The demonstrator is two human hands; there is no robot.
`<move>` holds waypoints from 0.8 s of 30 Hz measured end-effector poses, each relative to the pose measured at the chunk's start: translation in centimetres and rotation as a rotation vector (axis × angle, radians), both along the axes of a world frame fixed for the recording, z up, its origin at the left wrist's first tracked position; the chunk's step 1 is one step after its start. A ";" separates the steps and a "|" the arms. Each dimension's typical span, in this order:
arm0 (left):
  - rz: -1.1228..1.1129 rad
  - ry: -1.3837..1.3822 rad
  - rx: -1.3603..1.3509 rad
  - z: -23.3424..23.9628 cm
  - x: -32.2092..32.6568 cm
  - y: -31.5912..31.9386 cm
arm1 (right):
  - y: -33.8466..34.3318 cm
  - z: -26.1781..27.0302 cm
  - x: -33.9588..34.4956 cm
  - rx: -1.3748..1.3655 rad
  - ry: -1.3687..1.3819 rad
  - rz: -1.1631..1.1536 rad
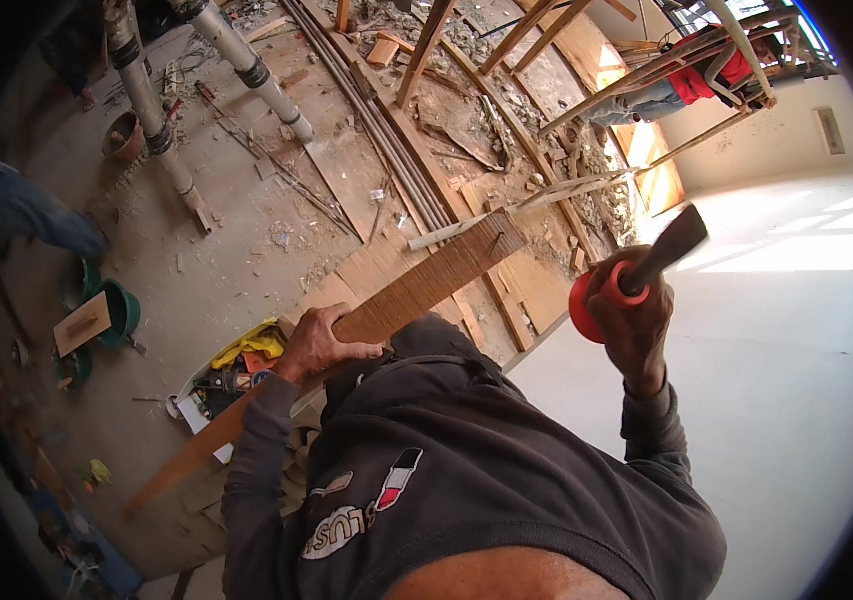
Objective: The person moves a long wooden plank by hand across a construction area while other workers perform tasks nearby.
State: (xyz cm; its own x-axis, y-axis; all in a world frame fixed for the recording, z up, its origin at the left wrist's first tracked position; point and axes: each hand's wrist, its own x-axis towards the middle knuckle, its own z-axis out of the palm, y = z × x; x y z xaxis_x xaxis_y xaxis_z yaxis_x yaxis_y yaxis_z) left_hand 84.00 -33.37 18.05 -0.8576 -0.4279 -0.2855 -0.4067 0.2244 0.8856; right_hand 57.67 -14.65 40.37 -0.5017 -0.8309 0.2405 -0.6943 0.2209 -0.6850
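Observation:
My left hand grips a long wooden plank by its edge, thumb on the near side. The plank slants across the front of my body, from lower left to upper right. A bent nail seems to stick out near its far end. In my right hand, raised to the right and apart from the plank, is a chisel with a red guarded grip. Its flat dark metal blade points up and away from the plank.
An open tool bag lies below the plank. Green buckets stand at left near a person's leg. Metal props rise ahead. Pipes and rubble cover the floor beyond. Another person is behind scaffolding poles.

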 end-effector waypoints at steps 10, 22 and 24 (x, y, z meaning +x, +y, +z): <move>0.016 -0.035 -0.091 0.4 0.1 0.0 | -1.2 -3.7 -0.8 0.559 0.077 0.103; 0.079 0.040 0.086 1.7 -0.3 -1.2 | 2.8 -10.9 -2.5 0.604 0.265 0.254; 0.102 -0.004 0.173 1.2 1.2 -1.4 | 0.8 -7.3 -1.3 0.588 0.097 0.242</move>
State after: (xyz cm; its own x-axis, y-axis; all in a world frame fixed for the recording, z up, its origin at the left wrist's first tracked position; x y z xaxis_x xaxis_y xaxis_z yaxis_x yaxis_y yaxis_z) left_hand 85.17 -34.75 19.25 -0.8109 -0.4564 -0.3662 -0.4236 0.0261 0.9055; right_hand 56.33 -13.89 33.05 -0.2827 -0.9247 -0.2549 -0.8243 0.3701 -0.4285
